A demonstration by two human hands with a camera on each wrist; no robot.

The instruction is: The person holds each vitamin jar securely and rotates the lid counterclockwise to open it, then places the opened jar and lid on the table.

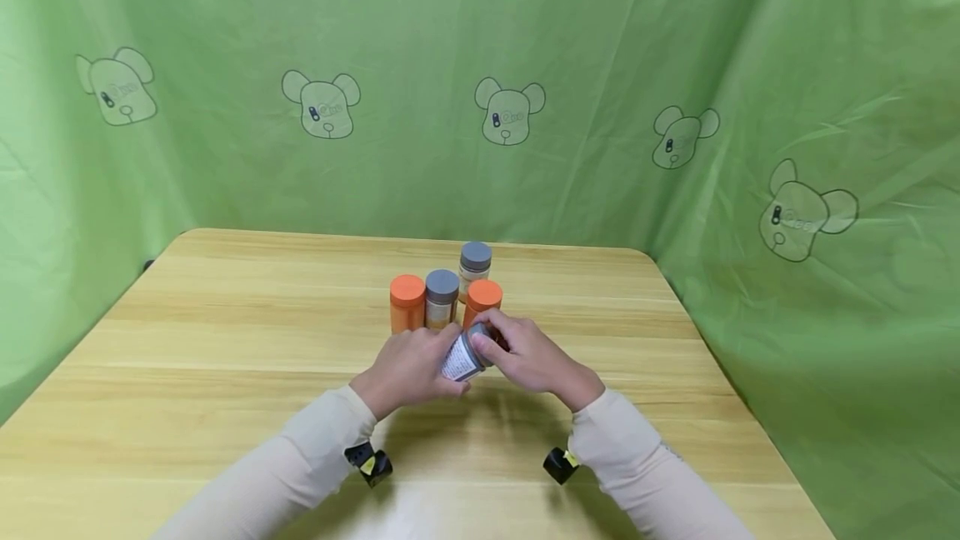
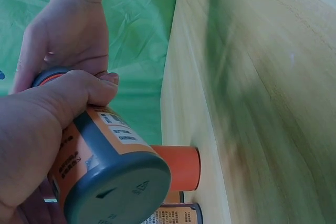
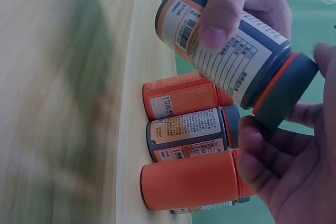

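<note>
My left hand (image 1: 411,365) grips the body of a dark grey bottle (image 3: 226,51) with an orange and white printed label. The bottle is tilted above the table, its grey base toward the left wrist camera. At its other end, the fingers and thumb of my right hand (image 1: 536,357) hold the sides of the grey cap (image 3: 287,92). An orange ring shows between cap and body. Just beyond the hands stand two orange bottles (image 1: 407,303) (image 1: 483,295) and a grey-capped bottle (image 1: 442,297); another grey-capped bottle (image 1: 475,261) stands farther back.
The standing bottles form a close group in the middle of the wooden table (image 1: 225,340). A green curtain (image 1: 420,165) with bear-head drawings hangs behind and at both sides. Small black wrist cameras (image 1: 369,463) sit under both sleeves.
</note>
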